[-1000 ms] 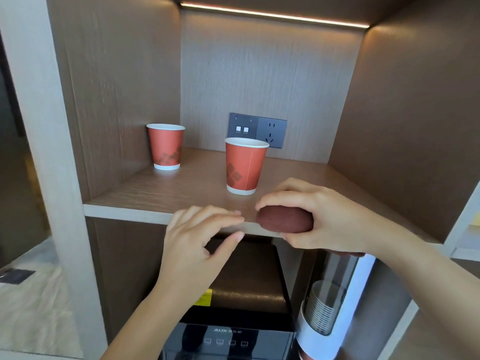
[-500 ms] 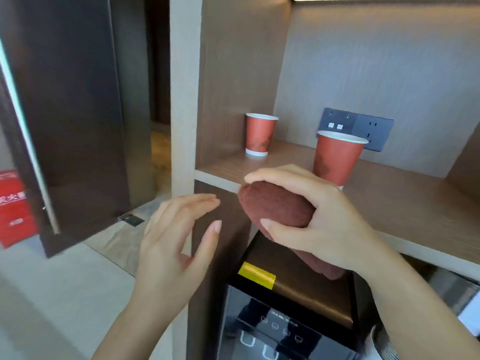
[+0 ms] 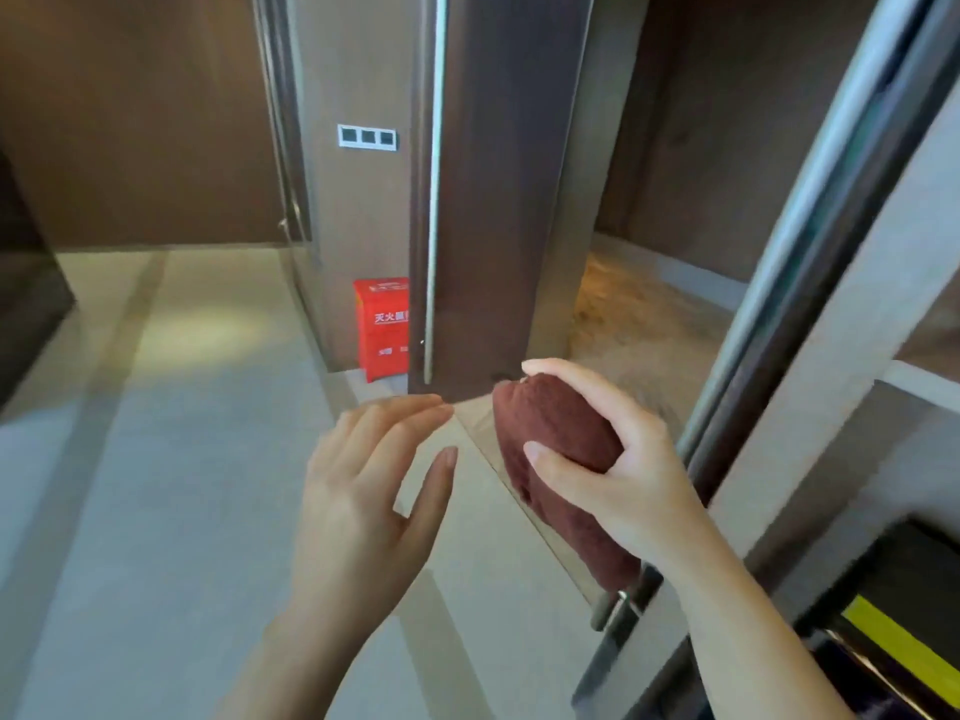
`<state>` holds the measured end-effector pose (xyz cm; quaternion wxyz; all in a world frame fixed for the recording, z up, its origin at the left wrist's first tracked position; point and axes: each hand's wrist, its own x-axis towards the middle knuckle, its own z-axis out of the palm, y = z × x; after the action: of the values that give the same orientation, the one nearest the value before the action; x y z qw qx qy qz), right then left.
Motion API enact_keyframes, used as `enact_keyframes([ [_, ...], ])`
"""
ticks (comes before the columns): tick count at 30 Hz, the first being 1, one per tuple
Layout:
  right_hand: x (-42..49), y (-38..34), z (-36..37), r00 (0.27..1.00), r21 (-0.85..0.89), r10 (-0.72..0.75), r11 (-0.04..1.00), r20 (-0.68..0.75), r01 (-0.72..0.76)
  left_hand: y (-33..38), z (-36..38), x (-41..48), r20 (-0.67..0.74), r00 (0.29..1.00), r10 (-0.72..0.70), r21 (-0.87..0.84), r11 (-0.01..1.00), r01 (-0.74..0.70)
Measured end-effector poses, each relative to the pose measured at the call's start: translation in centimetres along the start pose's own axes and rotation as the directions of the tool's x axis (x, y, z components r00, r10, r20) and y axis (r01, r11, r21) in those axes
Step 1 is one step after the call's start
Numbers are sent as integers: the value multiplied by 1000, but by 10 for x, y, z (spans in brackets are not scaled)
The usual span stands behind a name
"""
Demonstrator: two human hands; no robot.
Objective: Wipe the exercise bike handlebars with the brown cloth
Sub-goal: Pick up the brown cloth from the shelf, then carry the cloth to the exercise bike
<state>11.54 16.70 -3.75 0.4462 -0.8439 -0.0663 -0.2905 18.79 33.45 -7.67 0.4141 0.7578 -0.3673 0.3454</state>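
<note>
My right hand (image 3: 618, 459) grips the brown cloth (image 3: 558, 444), a folded reddish-brown towel, with fingers over its top and the thumb across its front. The cloth's lower end hangs down below my palm. My left hand (image 3: 363, 491) floats to the left of the cloth with fingers straight and spread, holding nothing and a short gap away from it. No exercise bike or handlebars appear in the head view.
A tall dark metal door panel (image 3: 493, 200) stands straight ahead, with a red fire-equipment box (image 3: 382, 327) at its foot. The pale shelf frame (image 3: 831, 330) and a black water dispenser (image 3: 893, 631) lie at the right. Light tiled floor (image 3: 156, 459) spreads to the left.
The view has swung left, away from the shelf with the red cups, toward the door and floor. My right hand keeps hold of the cloth; the left hand stays open beside it.
</note>
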Motion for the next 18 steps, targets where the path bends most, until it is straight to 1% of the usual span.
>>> enact_keyframes([
  [4, 31, -14, 96, 996, 119, -43, 992, 73, 34, -61, -66, -15, -19, 995, -96, 160, 982, 98],
  [7, 48, -31, 170, 983, 190, -93, 980, 155, 63, -105, -117, -31, -67, 985, -157, 261, 950, 169],
  [9, 56, -42, 219, 970, 252, -106, 967, 218, 49, -132, -152, -45, -113, 972, -206, 334, 914, 232],
  [14, 65, -70, 329, 924, 352, -166, 935, 345, 36, -184, -229, -89, -197, 936, -292, 527, 774, 352],
  [18, 68, -93, 405, 876, 413, -219, 910, 430, 25, -215, -279, -115, -281, 882, -377, 601, 648, 468],
])
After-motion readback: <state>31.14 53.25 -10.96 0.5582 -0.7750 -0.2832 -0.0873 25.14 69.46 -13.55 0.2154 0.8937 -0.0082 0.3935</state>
